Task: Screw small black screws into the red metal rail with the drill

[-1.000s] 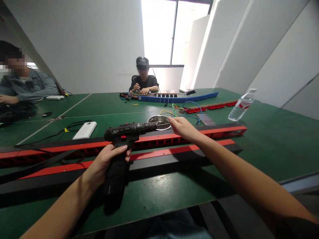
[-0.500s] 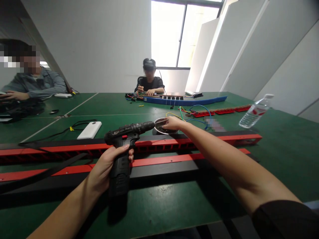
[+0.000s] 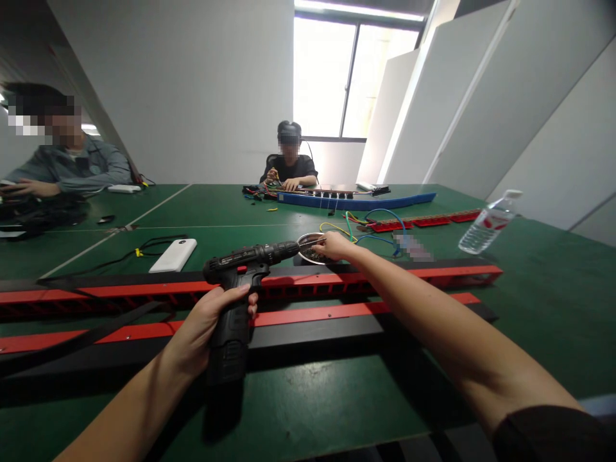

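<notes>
One long red-and-black bar (image 3: 308, 282) crosses the green table (image 3: 308, 398) before us from the left edge, and a second bar (image 3: 308, 332) lies parallel to it, nearer to us. Farthest left, we see a co-worker in a grey-blue jacket (image 3: 81, 170), seated by a heap of dark cables (image 3: 52, 212). A black strap (image 3: 96, 333) lies across the second bar, and a white device (image 3: 174, 255) rests behind both bars. Next, our left hand (image 3: 210, 321) wraps its fingers around the handle of a black drill (image 3: 235, 276), which we hold above the bars with its bit (image 3: 312, 242) pointing right. Across the table sits another co-worker in black (image 3: 291, 168). Just behind the bars stands a metal bowl (image 3: 308, 261) of small pieces. Our right hand (image 3: 335, 247) is at the bowl, near the bit's tip; we cannot tell whether its fingers pinch anything. Farther right, we see a blue strip (image 3: 356, 203), a red strip (image 3: 436, 219) and a clear bottle (image 3: 487, 224).
</notes>
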### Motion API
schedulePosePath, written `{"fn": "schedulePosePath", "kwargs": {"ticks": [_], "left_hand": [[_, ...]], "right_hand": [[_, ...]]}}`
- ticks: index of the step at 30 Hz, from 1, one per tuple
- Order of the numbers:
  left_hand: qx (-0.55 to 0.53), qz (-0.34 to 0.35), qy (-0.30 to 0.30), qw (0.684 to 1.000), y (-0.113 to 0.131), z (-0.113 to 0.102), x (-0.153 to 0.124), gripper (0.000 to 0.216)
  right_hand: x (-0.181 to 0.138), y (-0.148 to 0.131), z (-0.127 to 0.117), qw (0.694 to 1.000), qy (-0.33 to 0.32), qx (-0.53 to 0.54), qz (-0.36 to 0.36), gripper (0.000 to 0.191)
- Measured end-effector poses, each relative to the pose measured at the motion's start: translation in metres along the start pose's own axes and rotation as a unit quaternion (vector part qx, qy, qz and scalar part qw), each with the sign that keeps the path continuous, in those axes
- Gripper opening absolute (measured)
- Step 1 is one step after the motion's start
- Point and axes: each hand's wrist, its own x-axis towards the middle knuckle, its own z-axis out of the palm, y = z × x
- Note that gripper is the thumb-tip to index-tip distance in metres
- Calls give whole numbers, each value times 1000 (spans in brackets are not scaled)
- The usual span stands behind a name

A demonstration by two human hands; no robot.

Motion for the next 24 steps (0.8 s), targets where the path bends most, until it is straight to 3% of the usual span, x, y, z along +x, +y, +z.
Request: {"fn": "schedulePosePath", "kwargs": {"ticks": [6, 11, 15, 19, 21, 24], "left_hand": [[6, 0, 4, 1000, 0, -1, 0, 11], [10, 5, 4, 1000, 0, -2, 0, 10], [0, -10, -4, 1000, 0, -3, 1, 11], [15, -3, -4, 1000, -1, -4, 1, 14], [27, 3, -3, 1000, -2, -4, 0, 14], [49, 21, 5, 999, -4, -4, -1, 14]], "right_hand": [[-4, 4, 2, 998, 5, 60, 6, 24], [-11, 10, 2, 994, 58, 90, 7, 20], [-16, 14, -2, 992, 93, 89, 4, 25], [-24, 14, -7, 988, 87, 129, -3, 36], [-33, 13, -7, 970, 75, 231, -11, 37], [-50, 11, -7, 892, 49, 449, -34, 34]]}}
